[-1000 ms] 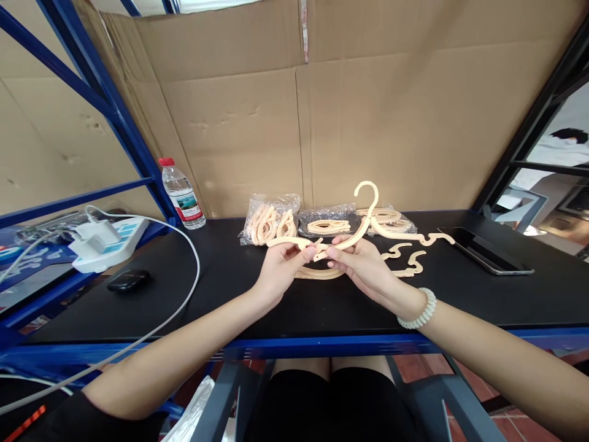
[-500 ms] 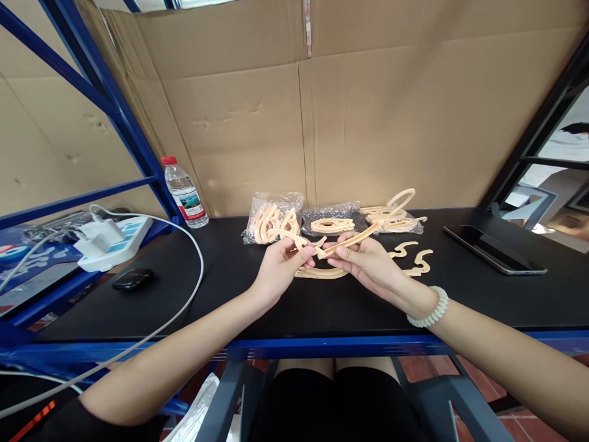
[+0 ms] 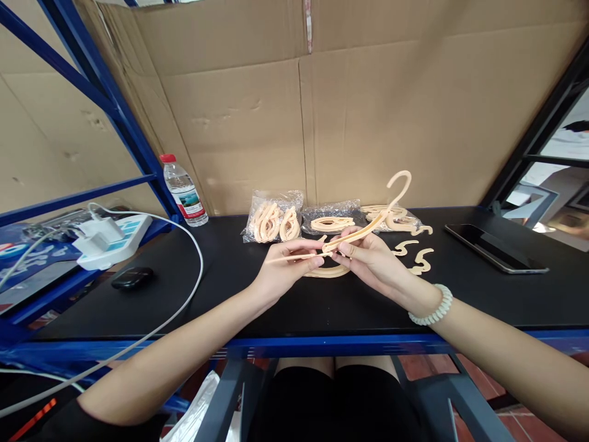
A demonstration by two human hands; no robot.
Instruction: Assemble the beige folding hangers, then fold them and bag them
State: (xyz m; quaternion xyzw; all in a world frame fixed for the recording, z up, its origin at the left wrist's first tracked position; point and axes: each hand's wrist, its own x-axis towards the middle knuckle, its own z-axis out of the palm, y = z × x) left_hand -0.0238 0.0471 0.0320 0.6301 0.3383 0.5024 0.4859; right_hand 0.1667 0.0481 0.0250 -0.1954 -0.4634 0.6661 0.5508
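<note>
My right hand (image 3: 370, 255) is closed round a beige plastic hanger arm (image 3: 375, 224), whose hook curls upward at the far end. My left hand (image 3: 288, 264) pinches a thin beige hanger piece (image 3: 301, 256), seen nearly edge-on and partly covered by the fingers. The two pieces meet between my fingertips; whether they are joined, I cannot tell. Just below and behind the hands lies a curved beige piece (image 3: 327, 272) on the black tabletop. To the right of my right hand lie small S-shaped beige pieces (image 3: 405, 248).
Along the cardboard wall lie plastic bags of beige parts, a left bag (image 3: 272, 222), a middle one (image 3: 331, 223) and a right one (image 3: 396, 220). A phone (image 3: 496, 248) rests at right. A water bottle (image 3: 184, 191), power strip (image 3: 120, 242), black case (image 3: 132, 279) and white cable (image 3: 200, 276) are at left.
The hanger arm in my right hand has tilted up, its hook now higher. The piece in my left hand has turned from a visible curve to nearly edge-on.
</note>
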